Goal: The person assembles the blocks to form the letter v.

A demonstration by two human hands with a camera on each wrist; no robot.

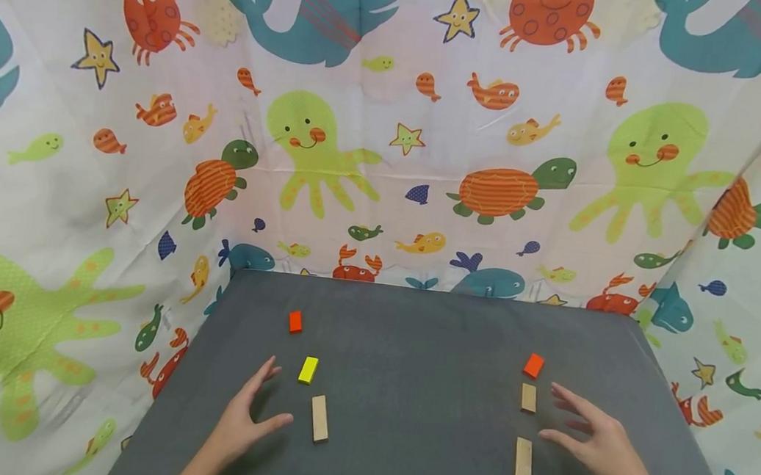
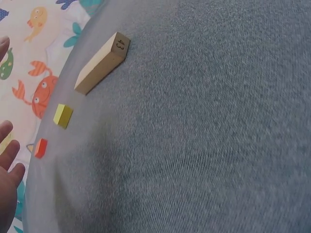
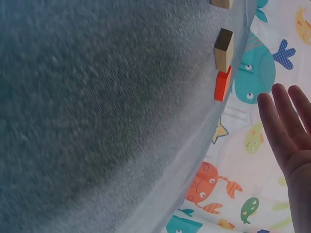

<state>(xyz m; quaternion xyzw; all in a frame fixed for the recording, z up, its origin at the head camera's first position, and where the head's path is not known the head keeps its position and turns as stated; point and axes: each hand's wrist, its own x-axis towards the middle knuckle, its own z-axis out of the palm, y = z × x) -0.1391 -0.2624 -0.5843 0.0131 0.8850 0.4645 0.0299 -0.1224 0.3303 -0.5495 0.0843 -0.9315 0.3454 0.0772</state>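
My left hand (image 1: pixel 243 421) hovers at the left, thumb and fingers spread with nothing between them. Nearest to it lies a long plain wooden block (image 1: pixel 319 418), marked 43 on its end in the left wrist view. Beyond that are a yellow block (image 1: pixel 308 370) and a red block (image 1: pixel 296 321). At the right, my right hand (image 1: pixel 594 442) is likewise spread and holds nothing. Just left of its fingers lie a short wooden block (image 1: pixel 528 398) and a long wooden block (image 1: pixel 523 464). Another red block (image 1: pixel 533 365) sits behind the short one, close to it.
The blocks lie on a dark grey cloth-covered table (image 1: pixel 423 388). Behind it and along both sides hangs a white curtain (image 1: pixel 354 236) printed with sea animals. A wide strip of grey cloth separates the left and right groups of blocks.
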